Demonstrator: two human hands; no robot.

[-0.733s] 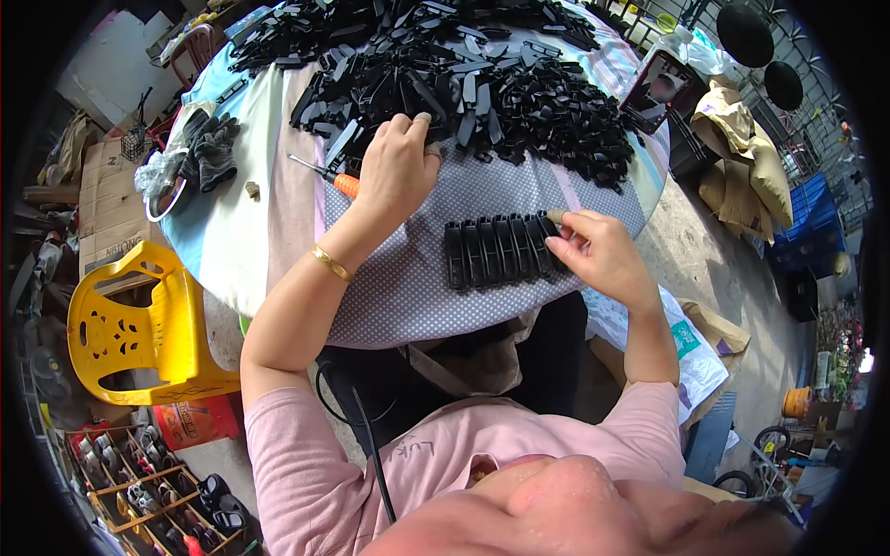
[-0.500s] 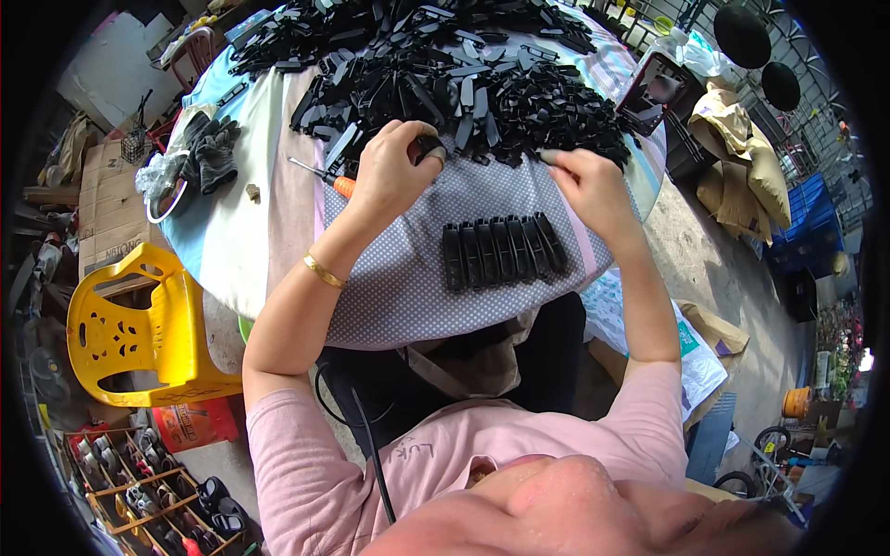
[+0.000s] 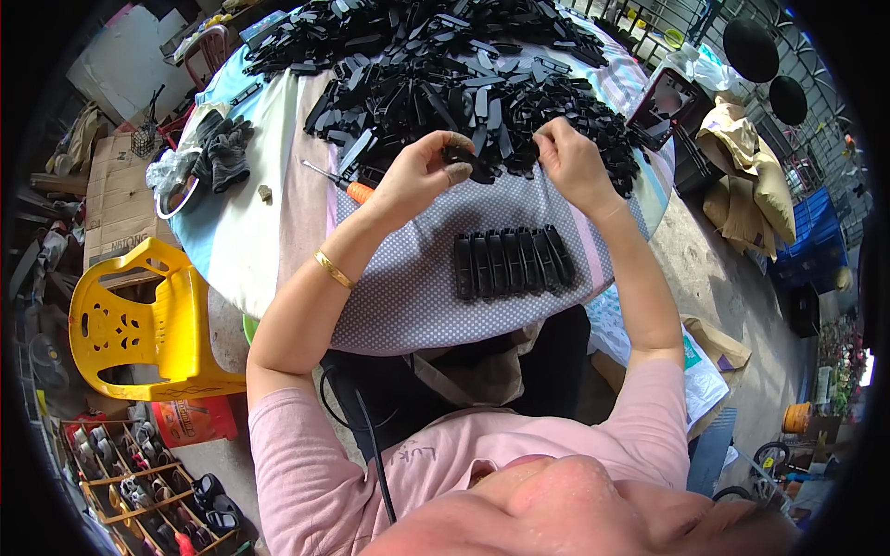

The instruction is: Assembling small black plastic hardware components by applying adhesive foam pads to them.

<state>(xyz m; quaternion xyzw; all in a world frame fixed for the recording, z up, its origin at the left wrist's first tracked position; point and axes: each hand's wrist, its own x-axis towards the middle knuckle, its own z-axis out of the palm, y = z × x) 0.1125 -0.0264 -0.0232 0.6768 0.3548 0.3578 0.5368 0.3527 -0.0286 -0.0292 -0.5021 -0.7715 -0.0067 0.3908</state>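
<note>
A wide heap of small black plastic parts (image 3: pixel 445 102) covers the far side of the cloth-covered table (image 3: pixel 399 306). My left hand (image 3: pixel 431 171) pinches a black plastic part (image 3: pixel 477 167) at the heap's near edge. To its right, my right hand (image 3: pixel 570 162) is raised at the heap with its fingers pressed together; whatever they hold is too small to make out. Several long black plastic pieces (image 3: pixel 513 264) lie side by side in a row, nearer to me. Left of my left hand rests a screwdriver (image 3: pixel 357 190) with an orange handle.
Dark gloves (image 3: pixel 227 153) and a clear plastic bag (image 3: pixel 173 171) lie on the table's left. A phone (image 3: pixel 663 107) stands at its right edge. A yellow plastic chair (image 3: pixel 139 324) is at the left, above a shoe rack (image 3: pixel 139 491). Sacks (image 3: pixel 742 185) stand on the right.
My right hand has drawn in slightly leftward and up, its fingers now closed together. The left hand still pinches its part, slightly lower and to the right. The whole view has shifted a little.
</note>
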